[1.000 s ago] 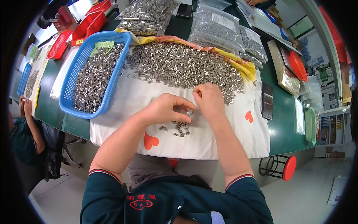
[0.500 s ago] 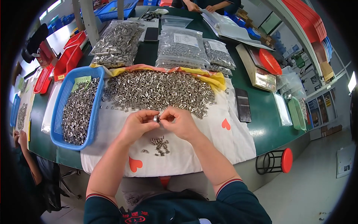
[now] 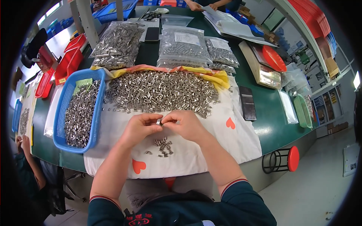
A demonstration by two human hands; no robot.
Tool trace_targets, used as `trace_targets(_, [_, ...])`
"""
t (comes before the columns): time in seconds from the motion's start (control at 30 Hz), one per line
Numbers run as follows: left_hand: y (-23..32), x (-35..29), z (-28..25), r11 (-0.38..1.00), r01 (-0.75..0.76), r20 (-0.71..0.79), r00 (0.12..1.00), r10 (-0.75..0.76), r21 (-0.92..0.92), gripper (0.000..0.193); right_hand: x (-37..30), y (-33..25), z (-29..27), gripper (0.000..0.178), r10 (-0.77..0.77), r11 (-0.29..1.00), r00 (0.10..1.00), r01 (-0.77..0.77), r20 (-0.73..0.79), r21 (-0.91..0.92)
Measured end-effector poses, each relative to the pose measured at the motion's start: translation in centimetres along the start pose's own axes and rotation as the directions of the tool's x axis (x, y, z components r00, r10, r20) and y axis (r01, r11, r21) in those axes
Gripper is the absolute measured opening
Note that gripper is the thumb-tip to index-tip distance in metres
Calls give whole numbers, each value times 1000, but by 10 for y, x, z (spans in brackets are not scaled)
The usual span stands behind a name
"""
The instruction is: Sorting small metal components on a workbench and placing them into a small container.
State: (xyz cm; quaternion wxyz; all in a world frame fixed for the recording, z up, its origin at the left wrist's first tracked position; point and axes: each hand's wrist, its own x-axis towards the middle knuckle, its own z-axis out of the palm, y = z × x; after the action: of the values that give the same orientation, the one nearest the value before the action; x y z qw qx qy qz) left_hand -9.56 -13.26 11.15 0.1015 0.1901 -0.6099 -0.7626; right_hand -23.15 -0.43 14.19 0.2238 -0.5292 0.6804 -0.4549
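Between thumb and fingers, my left hand (image 3: 139, 129) grips a small shiny metal ring (image 3: 158, 121). My right hand (image 3: 185, 125) is closed in a pinch against the ring's right side; what lies between its fingertips is too small to make out. Both hands are above a white cloth (image 3: 211, 150) with red hearts. Below them lies a small group of short metal sleeves (image 3: 163, 146). Beyond them spreads a large heap of similar metal sleeves (image 3: 162, 90), backed by the cloth's rolled yellow and pink edge (image 3: 217, 79).
A blue basket (image 3: 57, 120) of sleeves stands left. Filled plastic bags (image 3: 184, 47) line the back, near a phone (image 3: 152, 34). A dark wallet-like case (image 3: 247, 103) lies right; a red stool (image 3: 293, 158) stands beyond the table edge. Other people's hands show at far left and back.
The view has shifted slightly. Both hands stay together at the ring, with only small finger movements.
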Motion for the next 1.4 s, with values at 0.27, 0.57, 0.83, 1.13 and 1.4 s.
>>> trace_targets(0.27, [13, -8, 0, 991, 70, 149, 985, -87, 115, 36, 9, 11, -21, 9, 224, 972, 974, -223, -11, 77])
trace_targets(0.57, [20, -9, 7, 937, 26, 200, 975, -101, 349, 33, 4, 17, -3, 7, 34, 753, 982, -148, -188, -641])
trace_targets(0.83, [3, -7, 3, 978, 32, 166, 984, -67, 204, 34, 3, 38, 13, 10, -42, 728, 974, -124, -224, -674])
trace_targets(1.13, [-9, 7, -8, 995, -84, -29, 996, 86, 51, 34, 8, 22, 6, 7, -51, 978, 969, -1, -244, -208])
trace_targets(1.4, [-4, 6, -3, 997, -82, -70, 994, 82, -1, 34, 10, 27, 10, 12, -102, 992, 992, 107, -77, 64])
